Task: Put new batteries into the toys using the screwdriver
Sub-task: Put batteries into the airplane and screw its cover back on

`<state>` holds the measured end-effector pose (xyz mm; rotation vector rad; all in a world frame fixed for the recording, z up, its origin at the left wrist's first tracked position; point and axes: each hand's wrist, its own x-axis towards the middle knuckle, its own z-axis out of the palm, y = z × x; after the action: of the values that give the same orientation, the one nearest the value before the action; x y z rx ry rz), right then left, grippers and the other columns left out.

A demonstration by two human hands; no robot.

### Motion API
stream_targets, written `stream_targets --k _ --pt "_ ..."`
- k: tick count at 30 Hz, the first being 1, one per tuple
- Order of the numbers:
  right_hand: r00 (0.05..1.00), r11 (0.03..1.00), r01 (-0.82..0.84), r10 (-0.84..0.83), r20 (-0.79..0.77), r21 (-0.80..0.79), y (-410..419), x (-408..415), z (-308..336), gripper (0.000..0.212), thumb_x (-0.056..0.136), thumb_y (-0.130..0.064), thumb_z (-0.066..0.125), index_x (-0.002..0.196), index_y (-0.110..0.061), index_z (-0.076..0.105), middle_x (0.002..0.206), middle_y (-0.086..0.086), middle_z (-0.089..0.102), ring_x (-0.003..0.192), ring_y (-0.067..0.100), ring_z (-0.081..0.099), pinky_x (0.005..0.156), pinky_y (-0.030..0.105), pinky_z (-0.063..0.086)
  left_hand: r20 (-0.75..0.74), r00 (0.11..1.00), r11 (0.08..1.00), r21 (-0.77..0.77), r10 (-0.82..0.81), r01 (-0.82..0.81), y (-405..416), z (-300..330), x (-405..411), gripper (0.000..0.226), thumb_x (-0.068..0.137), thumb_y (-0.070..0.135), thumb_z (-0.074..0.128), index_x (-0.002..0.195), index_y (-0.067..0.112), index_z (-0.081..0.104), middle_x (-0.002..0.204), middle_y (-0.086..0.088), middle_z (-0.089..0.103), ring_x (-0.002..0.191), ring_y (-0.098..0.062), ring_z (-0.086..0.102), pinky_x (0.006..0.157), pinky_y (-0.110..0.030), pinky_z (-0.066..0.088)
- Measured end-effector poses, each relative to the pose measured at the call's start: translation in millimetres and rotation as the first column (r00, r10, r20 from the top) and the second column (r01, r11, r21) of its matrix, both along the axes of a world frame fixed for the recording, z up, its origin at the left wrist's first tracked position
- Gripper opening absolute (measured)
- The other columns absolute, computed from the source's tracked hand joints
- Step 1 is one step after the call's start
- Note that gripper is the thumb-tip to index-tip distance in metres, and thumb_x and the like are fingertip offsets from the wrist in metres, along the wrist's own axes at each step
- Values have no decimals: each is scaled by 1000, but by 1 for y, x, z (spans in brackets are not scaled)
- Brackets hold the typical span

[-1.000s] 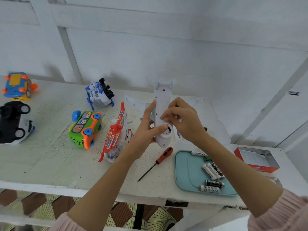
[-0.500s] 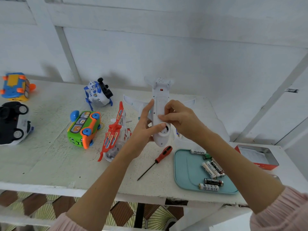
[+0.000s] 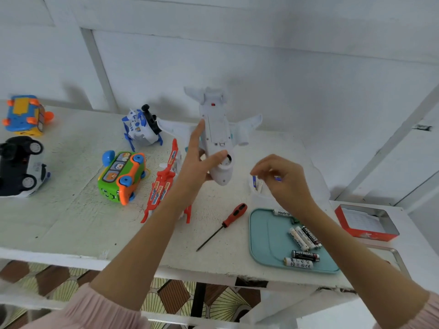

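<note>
My right hand (image 3: 283, 180) has come off the white toy plane (image 3: 217, 138) since half a second ago and now hovers just to its right, fingers curled; something small and blue shows at the fingertips, but it is too blurred for me to tell whether they pinch it. My left hand (image 3: 198, 162) still holds the plane upside down above the table (image 3: 71, 222), thumb pressed across the belly near the nose, index finger straight along the fuselage.

Nearest to me, below my right wrist, the teal tray (image 3: 263, 241) carries several loose batteries (image 3: 305, 255). Between the two forearms, just left of the tray, the red-handled screwdriver (image 3: 234, 216) lies flat on the table, tip towards me, untouched.

Left of the holding hand lies the red and white helicopter (image 3: 164, 184), then the green and orange bus (image 3: 121, 176), both on their sides. Beyond those sits a blue and white toy (image 3: 141, 127). Far out to the left are the black car (image 3: 20, 166), wheels up, and an orange and blue toy (image 3: 25, 115). Well right of my right hand stands an open red tin (image 3: 367, 222).
</note>
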<state>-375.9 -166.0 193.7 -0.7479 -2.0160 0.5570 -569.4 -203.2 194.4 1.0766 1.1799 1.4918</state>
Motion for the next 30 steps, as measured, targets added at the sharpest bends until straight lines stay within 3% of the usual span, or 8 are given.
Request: stream_targets --k 5,8,10,14,19,23,27,30 --pt "846 964 -235 266 463 -125 -19 -4 -34 20 77 -1 69 95 -10 72 93 2 69 86 15 60 78 27 50 -39 998 999 1 46 -46 -7 4 -2 88 74 27 69 144 46 19 140 -6 45 116 -24 57 85 -50 55" --pt "684 943 -331 226 693 19 -19 -12 -54 30 72 -12 76 101 -12 70 99 4 67 91 25 56 75 38 51 -53 997 999 -4 51 -51 -12 -2 -1 84 83 20 69 146 44 18 138 -7 46 114 -23 58 85 -50 55" --pt "673 913 -379 163 722 147 -15 -16 -65 32 64 -15 82 94 -12 71 89 5 66 79 26 58 60 40 53 -63 997 998 -12 53 -54 -15 -3 -1 82 83 23 68 144 46 19 139 -8 45 115 -24 57 85 -50 55" --pt "756 919 -346 154 636 188 -16 -20 -71 19 61 -10 84 77 -11 73 76 5 61 66 23 52 51 35 50 -89 994 997 -29 68 -70 -19 -2 -2 83 80 26 69 143 49 19 138 -8 45 116 -25 55 85 -49 55" --pt "847 966 -228 258 465 -120 -21 -14 -54 12 71 -6 75 81 -11 70 85 -1 59 79 18 47 74 33 44 -191 978 996 54 84 -75 -19 -1 -2 79 88 12 63 142 46 17 147 -8 38 117 -21 55 78 -25 56" --pt "951 918 -157 240 193 -365 -29 -2 -20 17 77 -1 70 87 -13 65 88 -3 68 86 12 63 84 23 48 -219 972 992 115 83 -59 -19 7 -2 81 88 6 62 147 37 16 148 -7 35 94 3 62 68 -13 51" --pt "998 957 -54 50 -22 -284 -30 11 9 29 77 1 70 83 -25 58 83 -7 66 78 8 65 76 16 50 -247 968 990 139 55 -21 -17 15 -1 83 87 4 63 145 39 15 149 -6 34 99 -2 60 69 -11 49" --pt "993 984 90 -100 -58 -151 -23 21 16 24 76 -5 73 83 -25 61 83 -7 68 78 14 64 72 26 53 -281 958 988 155 60 -16 -18 16 3 80 87 3 63 143 38 18 148 2 33 97 6 56 69 -8 47"
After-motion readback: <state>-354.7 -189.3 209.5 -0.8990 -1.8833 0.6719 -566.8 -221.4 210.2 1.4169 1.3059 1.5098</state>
